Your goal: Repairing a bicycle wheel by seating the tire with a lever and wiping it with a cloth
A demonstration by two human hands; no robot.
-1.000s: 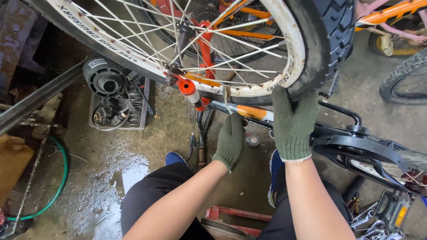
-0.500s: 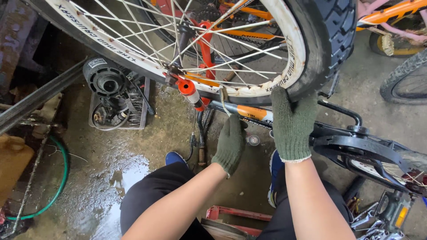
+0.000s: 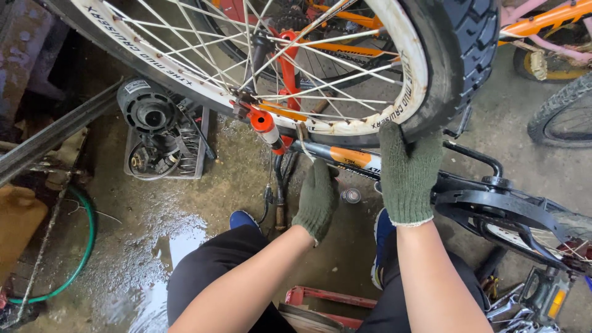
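I'm in a bike repair workshop: wet concrete floor (image 3: 185,203), bicycle wheel (image 3: 345,68) at twelve o'clock, motor parts (image 3: 154,135) at ten.

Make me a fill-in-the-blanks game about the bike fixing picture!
1. Both hands wear knitted gloves coloured ____.
2. The right hand rests on the black ____ of the bicycle wheel.
3. The left hand grips the frame tube, which is black and ____.
4. The hose on the wet floor is coloured ____.

Missing words: green; tyre; orange; green
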